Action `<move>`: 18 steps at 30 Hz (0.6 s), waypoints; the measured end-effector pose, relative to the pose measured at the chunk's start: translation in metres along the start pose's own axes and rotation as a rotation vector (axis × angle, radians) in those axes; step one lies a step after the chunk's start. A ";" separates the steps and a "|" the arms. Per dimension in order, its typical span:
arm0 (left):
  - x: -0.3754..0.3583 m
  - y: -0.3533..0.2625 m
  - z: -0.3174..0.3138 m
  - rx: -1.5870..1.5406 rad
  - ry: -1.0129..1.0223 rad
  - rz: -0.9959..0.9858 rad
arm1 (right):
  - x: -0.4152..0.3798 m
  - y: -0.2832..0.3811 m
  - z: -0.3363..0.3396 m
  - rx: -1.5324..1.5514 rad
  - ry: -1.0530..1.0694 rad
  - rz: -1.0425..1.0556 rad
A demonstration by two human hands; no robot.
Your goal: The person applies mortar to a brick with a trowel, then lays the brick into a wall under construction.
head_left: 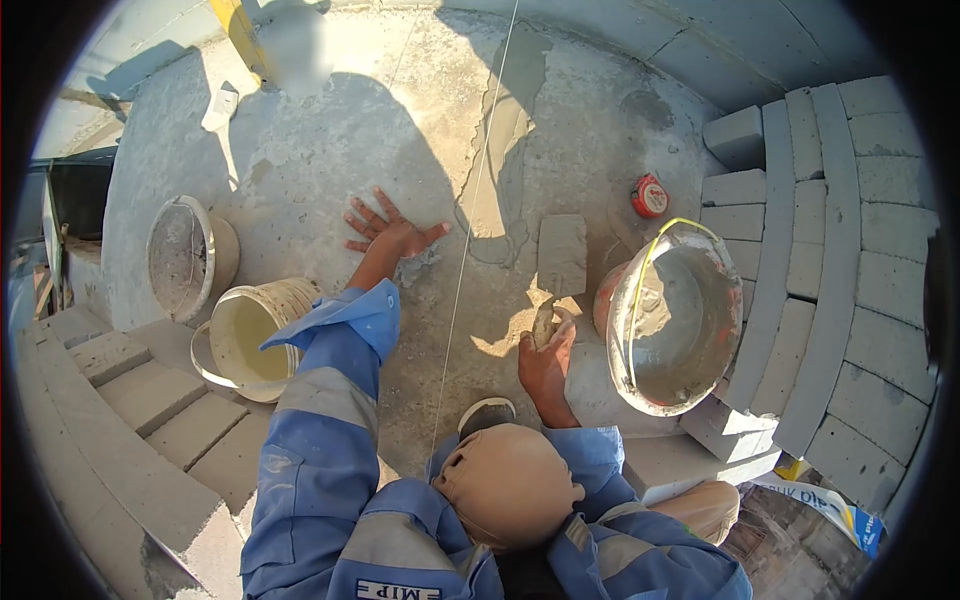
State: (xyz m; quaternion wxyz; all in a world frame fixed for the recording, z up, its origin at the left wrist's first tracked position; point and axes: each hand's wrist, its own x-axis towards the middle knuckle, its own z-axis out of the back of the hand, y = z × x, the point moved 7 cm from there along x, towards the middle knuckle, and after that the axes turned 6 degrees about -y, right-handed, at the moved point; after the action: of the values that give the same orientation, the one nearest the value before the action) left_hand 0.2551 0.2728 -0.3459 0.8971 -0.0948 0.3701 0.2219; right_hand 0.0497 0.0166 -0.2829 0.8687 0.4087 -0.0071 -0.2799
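My left hand point(393, 235) has its fingers spread just over or on the concrete floor point(310, 150), left of a taut white string point(468, 240); nothing is in it. My right hand point(547, 365) is wrapped round the handle of a trowel point(543, 325). The trowel's flat grey blade point(562, 255) points away from me and looks coated with mortar. Ahead, a strip of wet mortar point(495, 195) lies on the floor along the string. To the right of my right hand stands a bucket point(617, 310) with a yellow handle, holding grey mortar point(685, 310).
A red tape measure point(650, 196) lies beyond the bucket. Stacked grey blocks point(880, 290) line the right, more blocks point(165, 400) the left. Two buckets point(270, 310) point(222, 255) stand left. A white-handled brush point(224, 125) and a yellow post point(240, 40) are farther off.
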 end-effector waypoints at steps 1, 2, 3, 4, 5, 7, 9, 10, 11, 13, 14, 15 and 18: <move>0.001 0.000 0.001 0.004 0.004 0.002 | 0.004 0.002 -0.004 0.001 -0.002 0.002; 0.001 -0.001 0.001 0.003 0.003 0.001 | 0.007 0.002 -0.008 0.048 0.007 -0.025; 0.001 0.000 0.000 0.008 0.001 0.001 | 0.008 0.005 -0.012 0.093 0.015 -0.055; 0.001 0.000 0.001 0.011 -0.005 0.000 | 0.009 0.011 -0.015 0.135 0.033 -0.110; 0.001 -0.001 0.001 0.009 -0.007 -0.003 | 0.009 0.015 -0.020 0.136 0.031 -0.107; -0.001 -0.001 0.001 0.008 -0.006 -0.002 | 0.006 0.007 -0.039 0.254 0.104 -0.233; -0.001 -0.002 0.001 0.004 -0.010 -0.007 | 0.004 0.004 -0.052 0.263 0.118 -0.249; 0.000 0.000 0.001 0.004 -0.013 -0.007 | 0.003 0.003 -0.056 0.404 0.129 -0.301; 0.001 0.000 0.002 -0.001 -0.018 -0.003 | 0.003 0.002 -0.061 0.547 0.142 -0.351; 0.000 0.000 0.001 0.019 -0.010 0.005 | 0.009 0.009 -0.063 0.640 0.155 -0.357; -0.001 0.000 0.001 0.017 -0.009 0.006 | 0.011 0.012 -0.064 0.733 0.162 -0.366; 0.000 0.000 0.000 0.016 -0.011 0.006 | 0.014 0.014 -0.063 0.732 0.164 -0.363; 0.001 0.001 -0.002 0.011 -0.016 0.013 | 0.020 0.024 -0.059 0.751 0.161 -0.341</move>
State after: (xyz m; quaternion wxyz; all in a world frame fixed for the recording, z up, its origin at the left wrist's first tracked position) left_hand 0.2543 0.2733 -0.3480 0.8991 -0.0858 0.3646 0.2263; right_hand 0.0927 0.0605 -0.3099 0.5986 0.7127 0.0270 -0.3646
